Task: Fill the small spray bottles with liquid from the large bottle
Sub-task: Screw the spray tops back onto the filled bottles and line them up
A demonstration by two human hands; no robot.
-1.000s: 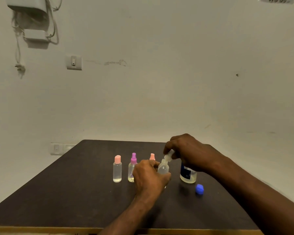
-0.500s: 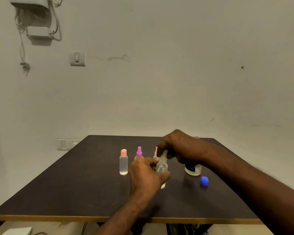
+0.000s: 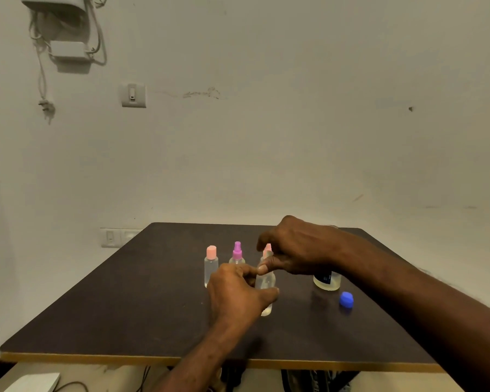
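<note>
My left hand (image 3: 238,292) grips a small clear spray bottle (image 3: 265,284) standing on the dark table (image 3: 125,306). My right hand (image 3: 294,250) sits on top of that bottle, its fingers curled over the spray head, which is hidden. Behind stand a bottle with a peach cap (image 3: 211,264), one with a purple sprayer (image 3: 237,251) and one with a peach sprayer (image 3: 267,249). The large bottle (image 3: 326,280), with a dark label, stands to the right behind my right wrist, its top hidden. Its blue cap (image 3: 346,299) lies on the table beside it.
The table's front edge (image 3: 181,359) is light wood. Wall switches (image 3: 133,95) and a socket plate (image 3: 116,237) sit on the wall behind. Cables and a white box (image 3: 34,381) lie on the floor below.
The spray head that my right hand held above the bottle's neck has come down onto the bottle. The camera has tilted up and pulled back a little.
</note>
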